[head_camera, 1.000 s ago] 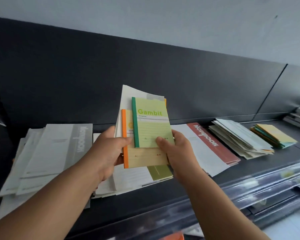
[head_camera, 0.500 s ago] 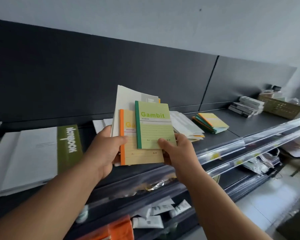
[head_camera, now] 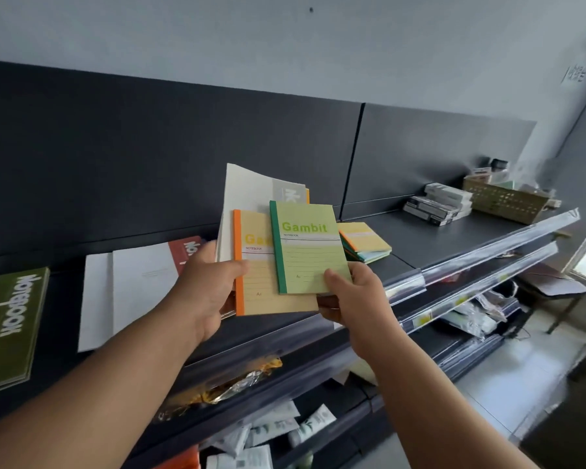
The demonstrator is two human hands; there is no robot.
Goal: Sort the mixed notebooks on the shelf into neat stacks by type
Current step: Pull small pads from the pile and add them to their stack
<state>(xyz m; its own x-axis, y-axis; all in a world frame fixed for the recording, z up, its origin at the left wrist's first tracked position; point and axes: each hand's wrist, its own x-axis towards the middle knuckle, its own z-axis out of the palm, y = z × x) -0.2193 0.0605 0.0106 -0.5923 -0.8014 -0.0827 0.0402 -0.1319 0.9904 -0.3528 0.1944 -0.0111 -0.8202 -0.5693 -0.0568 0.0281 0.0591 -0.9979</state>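
The right hand (head_camera: 356, 299) pinched the lime, green-spined Gambit notebook (head_camera: 308, 252); the left hand (head_camera: 207, 292) gripped an orange-spined notebook (head_camera: 261, 296) behind it; far right of it, a basket (head_camera: 504, 204) held blurred items.

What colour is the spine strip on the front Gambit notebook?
Dark green, on the light green Gambit notebook held by the right hand; head view.

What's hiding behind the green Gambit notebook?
An orange-spined yellow notebook sits right behind the green notebook, then a big white notebook. The green one covers most of the yellow one's title, and whether more lie between cannot be seen.
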